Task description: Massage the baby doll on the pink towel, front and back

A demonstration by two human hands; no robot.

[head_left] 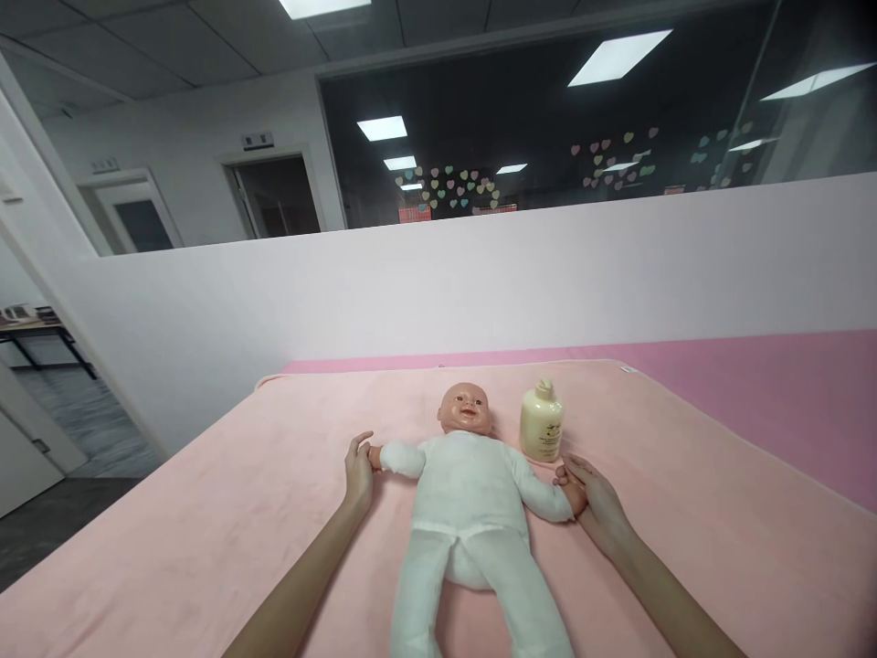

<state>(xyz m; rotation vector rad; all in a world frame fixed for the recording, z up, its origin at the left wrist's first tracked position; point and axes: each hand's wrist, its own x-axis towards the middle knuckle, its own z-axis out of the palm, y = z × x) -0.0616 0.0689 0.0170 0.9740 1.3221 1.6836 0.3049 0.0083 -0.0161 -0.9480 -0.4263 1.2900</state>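
A baby doll (468,484) with a white cloth body lies on its back, face up and arms spread out to the sides. My left hand (358,471) is closed around the doll's small hand at the left, with one finger reaching past it. On the other side, my right hand (603,501) holds the doll's other hand, fingers curled over it from the outside. A pale yellow lotion bottle (541,425) stands upright beside the doll's head, just beyond my right fingertips. The doll's feet are cut off by the lower edge of the view.
Under everything spreads a peach-pink blanket (206,512), with a brighter pink surface (787,393) at its right. A white half wall (480,292) rises behind, topped by dark glass (521,119) with heart stickers. Far left, a table (34,327) stands beyond an opening.
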